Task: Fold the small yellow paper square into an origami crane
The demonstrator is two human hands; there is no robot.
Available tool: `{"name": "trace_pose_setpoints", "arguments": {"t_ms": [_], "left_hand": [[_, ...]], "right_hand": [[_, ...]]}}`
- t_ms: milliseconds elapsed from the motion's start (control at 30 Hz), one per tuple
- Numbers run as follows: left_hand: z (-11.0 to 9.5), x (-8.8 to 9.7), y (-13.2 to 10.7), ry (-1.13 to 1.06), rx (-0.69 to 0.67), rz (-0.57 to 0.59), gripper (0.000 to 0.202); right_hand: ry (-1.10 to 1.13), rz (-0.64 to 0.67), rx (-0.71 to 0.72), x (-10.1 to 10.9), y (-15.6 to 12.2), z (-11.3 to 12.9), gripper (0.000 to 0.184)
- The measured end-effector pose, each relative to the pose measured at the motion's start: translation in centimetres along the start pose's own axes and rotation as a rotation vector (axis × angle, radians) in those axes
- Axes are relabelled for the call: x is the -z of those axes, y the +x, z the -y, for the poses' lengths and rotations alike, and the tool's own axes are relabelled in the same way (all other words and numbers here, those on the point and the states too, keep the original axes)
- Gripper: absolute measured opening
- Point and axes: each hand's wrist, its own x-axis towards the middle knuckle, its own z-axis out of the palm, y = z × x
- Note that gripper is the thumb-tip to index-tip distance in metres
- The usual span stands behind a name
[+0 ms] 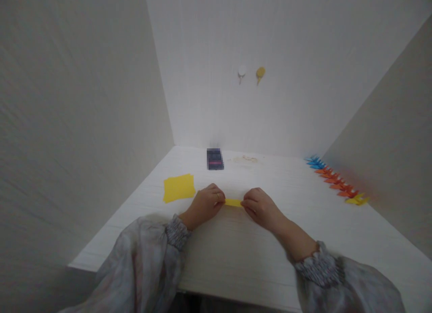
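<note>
A narrow folded strip of yellow paper (233, 202) stretches between my two hands, just over the white table. My left hand (208, 203) pinches its left end, with a ring on one finger. At the other end, my right hand (260, 207) has its fingers closed on the strip. The ends of the paper are hidden under my fingers. Left of my left hand lies a stack of yellow paper sheets (178, 188), its edges slightly uneven.
A row of folded paper figures (339, 182), blue, orange and yellow, runs along the right wall. A blurred dark box-like object (215, 159) stands at the back. Two hooks, one white (241, 72) and one gold (260, 73), are on the back wall. Walls enclose the white table (236, 254).
</note>
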Motion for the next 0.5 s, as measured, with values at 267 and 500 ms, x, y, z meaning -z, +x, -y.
{"name": "trace_pose_setpoints", "arguments": {"t_ms": [267,500], "left_hand": [[-0.4,0.27,-0.47,0.069,-0.094,0.255,0.014],[-0.05,0.36,-0.94,0.006,-0.083,0.308,0.023]], "right_hand": [[0.079,0.167,0.042,0.3,0.23,0.88,0.017],[0.185,0.264,-0.011,0.28,-0.12,0.9,0.021]]}}
